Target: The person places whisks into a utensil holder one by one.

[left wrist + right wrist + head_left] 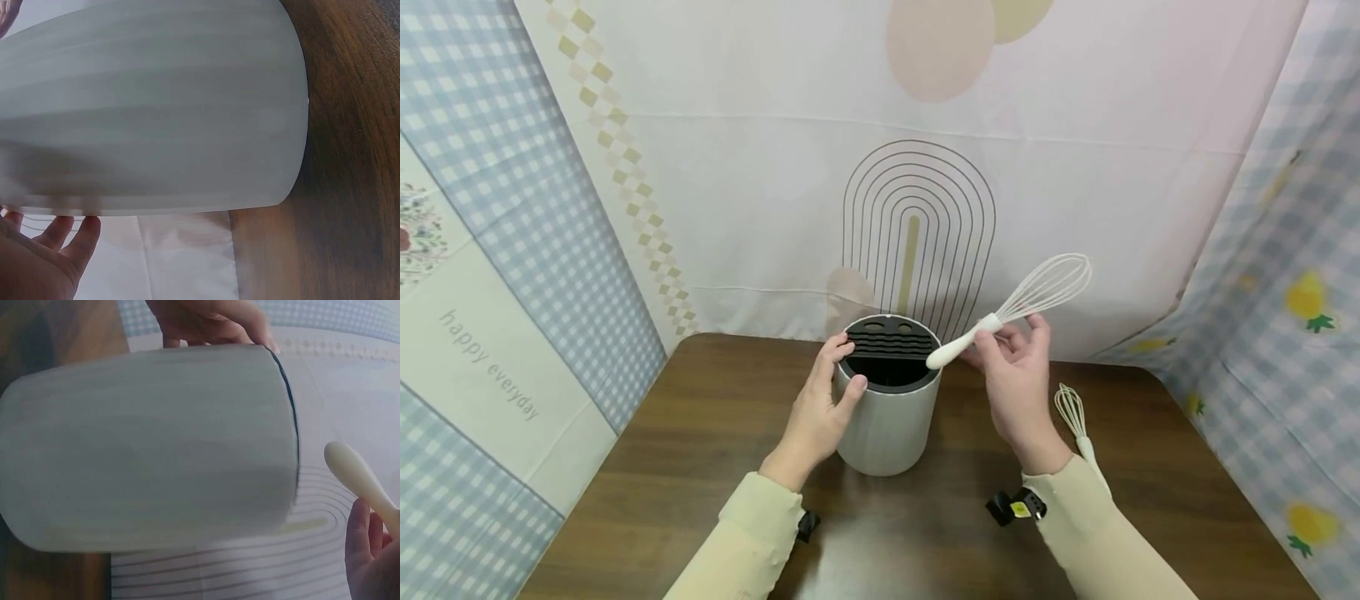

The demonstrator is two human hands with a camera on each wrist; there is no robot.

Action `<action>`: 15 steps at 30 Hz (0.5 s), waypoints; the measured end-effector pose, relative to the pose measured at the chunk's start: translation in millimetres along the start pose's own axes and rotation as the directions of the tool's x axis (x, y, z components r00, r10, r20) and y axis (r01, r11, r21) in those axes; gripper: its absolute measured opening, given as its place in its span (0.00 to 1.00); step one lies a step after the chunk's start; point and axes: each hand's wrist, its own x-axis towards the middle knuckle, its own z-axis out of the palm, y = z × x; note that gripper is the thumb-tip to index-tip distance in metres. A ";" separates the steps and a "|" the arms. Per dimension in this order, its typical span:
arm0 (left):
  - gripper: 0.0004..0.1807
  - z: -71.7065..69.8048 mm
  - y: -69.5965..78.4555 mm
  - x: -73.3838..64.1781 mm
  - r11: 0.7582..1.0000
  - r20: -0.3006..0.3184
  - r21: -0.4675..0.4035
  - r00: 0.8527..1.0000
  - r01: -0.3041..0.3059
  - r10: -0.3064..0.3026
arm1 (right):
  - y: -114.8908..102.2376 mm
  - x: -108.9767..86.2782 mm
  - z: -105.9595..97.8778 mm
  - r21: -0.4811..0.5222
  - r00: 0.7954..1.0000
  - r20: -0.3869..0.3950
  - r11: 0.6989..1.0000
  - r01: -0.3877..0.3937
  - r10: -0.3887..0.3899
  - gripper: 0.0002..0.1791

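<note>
Canister [156, 119] — whisk wires [1049, 286] head-view only

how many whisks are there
2: one whisk held by the right hand, another whisk on the table beside the right sleeve; more could be hidden inside the container.

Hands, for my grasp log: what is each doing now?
Left hand: holding the container near its rim.
Right hand: holding a whisk by its handle.
</note>
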 end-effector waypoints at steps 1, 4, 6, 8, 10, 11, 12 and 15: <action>0.29 -0.2 0.3 0.1 1.000 0.000 0.002 1.000 0.002 -0.002 | 2.3 0.8 3.5 0.005 1.000 0.003 1.000 -0.002 0.002 0.35; 0.28 -0.6 1.1 0.0 1.000 0.000 0.004 1.000 0.002 -0.002 | 9.2 1.9 13.0 -0.012 1.000 0.015 1.000 -0.016 0.016 0.36; 0.28 -0.6 1.7 -0.4 1.000 0.001 0.002 1.000 0.000 0.000 | 13.4 1.4 18.2 -0.045 0.999 0.033 0.999 -0.025 0.027 0.36; 0.28 -0.5 1.8 -0.9 1.000 -0.001 0.003 1.000 -0.003 0.003 | 16.4 0.0 23.4 -0.092 0.998 0.053 0.995 -0.025 0.030 0.36; 0.28 0.0 1.6 -1.3 1.000 -0.008 0.002 1.000 -0.008 0.008 | 18.5 -1.5 27.7 -0.146 0.996 0.081 0.989 -0.012 0.024 0.36; 0.28 0.2 1.7 -1.5 1.000 -0.012 0.002 1.000 -0.012 0.012 | 18.9 -2.4 30.0 -0.172 0.995 0.097 0.985 -0.004 0.021 0.36; 0.28 0.4 1.5 -1.5 1.000 -0.015 0.004 1.000 -0.015 0.015 | 15.6 -4.2 33.9 -0.200 0.994 0.106 0.980 -0.003 0.024 0.37; 0.27 1.0 1.7 -1.3 1.000 -0.019 0.005 1.000 -0.022 0.022 | 5.5 -9.3 44.5 -0.273 0.991 0.133 0.962 0.016 0.021 0.38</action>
